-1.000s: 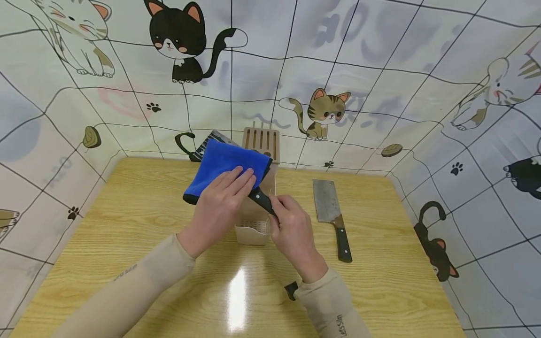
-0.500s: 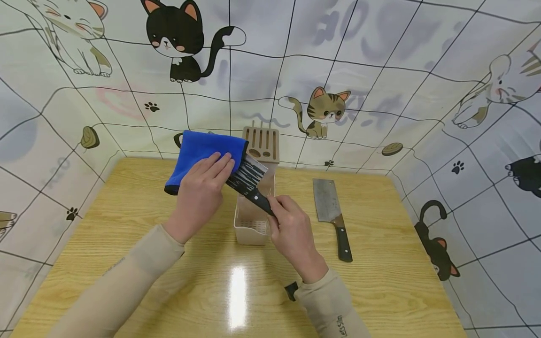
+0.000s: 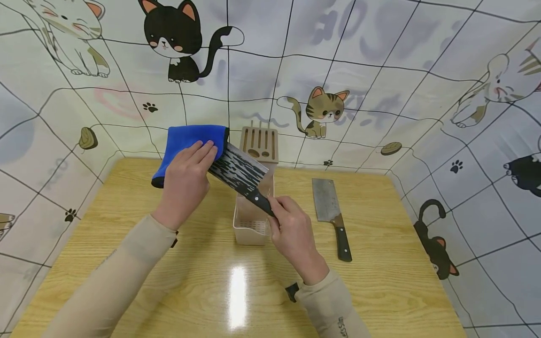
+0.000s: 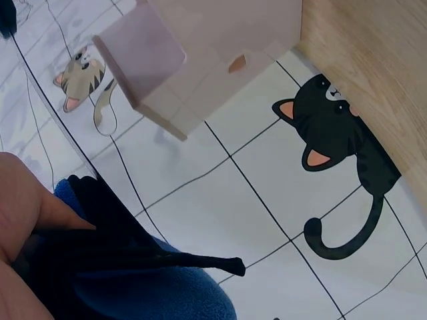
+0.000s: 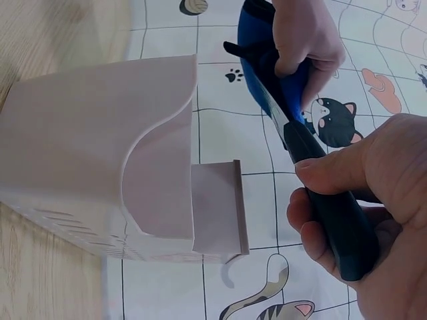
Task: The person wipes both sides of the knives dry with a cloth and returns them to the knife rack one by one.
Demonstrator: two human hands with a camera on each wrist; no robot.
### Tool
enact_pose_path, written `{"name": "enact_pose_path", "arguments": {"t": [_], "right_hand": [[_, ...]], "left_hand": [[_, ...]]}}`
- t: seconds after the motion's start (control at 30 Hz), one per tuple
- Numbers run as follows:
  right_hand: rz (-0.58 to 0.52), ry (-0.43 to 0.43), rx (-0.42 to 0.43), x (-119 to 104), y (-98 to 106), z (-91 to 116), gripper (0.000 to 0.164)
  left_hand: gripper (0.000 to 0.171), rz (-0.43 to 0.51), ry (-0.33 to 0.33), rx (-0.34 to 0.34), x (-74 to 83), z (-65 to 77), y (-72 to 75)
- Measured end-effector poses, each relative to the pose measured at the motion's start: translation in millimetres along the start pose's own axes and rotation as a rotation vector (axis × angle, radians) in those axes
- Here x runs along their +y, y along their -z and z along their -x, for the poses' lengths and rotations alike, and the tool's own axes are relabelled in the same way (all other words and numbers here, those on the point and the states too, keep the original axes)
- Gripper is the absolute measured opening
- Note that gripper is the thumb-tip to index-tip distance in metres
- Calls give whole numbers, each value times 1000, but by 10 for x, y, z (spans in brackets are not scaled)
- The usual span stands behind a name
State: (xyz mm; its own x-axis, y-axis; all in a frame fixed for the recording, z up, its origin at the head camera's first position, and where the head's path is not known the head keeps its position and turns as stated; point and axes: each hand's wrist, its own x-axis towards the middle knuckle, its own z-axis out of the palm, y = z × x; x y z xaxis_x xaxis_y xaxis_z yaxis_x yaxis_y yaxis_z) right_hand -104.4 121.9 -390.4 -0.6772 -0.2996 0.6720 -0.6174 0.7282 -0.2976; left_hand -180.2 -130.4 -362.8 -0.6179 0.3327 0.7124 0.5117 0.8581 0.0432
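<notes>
My right hand (image 3: 294, 233) grips the black riveted handle of a kitchen knife (image 3: 242, 172), a wide blade with a dark streaked pattern. The blade slants up and left above the table, its far end hidden under a blue cloth (image 3: 179, 140) with black edging. My left hand (image 3: 186, 180) pinches the folded cloth over that end, fingers on top. In the right wrist view, the left thumb presses from the other side and the cloth (image 5: 253, 63) wraps the blade. The left wrist view shows the dark edging and blue cloth (image 4: 180, 293) beside the hand.
Behind and below the knife stands a beige knife holder (image 3: 250, 236) with a slotted top. A cleaver (image 3: 327, 202) with a black handle lies on the wooden table (image 3: 380, 281) to the right. Cat-printed sheeting (image 3: 253, 61) rises around the table.
My left hand and the cloth have slid up and left along the blade, away from the handle, uncovering the streaked blade. The right hand and knife stay nearly still.
</notes>
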Motion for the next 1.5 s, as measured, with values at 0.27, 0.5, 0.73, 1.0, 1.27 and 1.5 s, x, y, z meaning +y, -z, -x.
{"name": "enact_pose_path", "arguments": {"t": [0.27, 0.5, 0.73, 1.0, 1.27, 1.5], "right_hand": [[-8, -11, -2, -14, 24, -4, 30], [1, -19, 3, -3, 9, -13, 30], [8, -15, 7, 5, -22, -27, 30], [18, -19, -9, 6, -13, -45, 29], [41, -3, -8, 24, -20, -62, 31], [46, -6, -10, 15, -10, -52, 32]], "left_hand": [[50, 8, 1, -22, 47, 11, 11], [51, 26, -52, -23, 173, 84, -26], [51, 42, -85, -26, 314, 142, -23], [45, 64, -159, 16, 496, 157, -40], [48, 60, -207, 3, 628, 179, -34], [50, 60, -230, -15, 683, 195, -5]]}}
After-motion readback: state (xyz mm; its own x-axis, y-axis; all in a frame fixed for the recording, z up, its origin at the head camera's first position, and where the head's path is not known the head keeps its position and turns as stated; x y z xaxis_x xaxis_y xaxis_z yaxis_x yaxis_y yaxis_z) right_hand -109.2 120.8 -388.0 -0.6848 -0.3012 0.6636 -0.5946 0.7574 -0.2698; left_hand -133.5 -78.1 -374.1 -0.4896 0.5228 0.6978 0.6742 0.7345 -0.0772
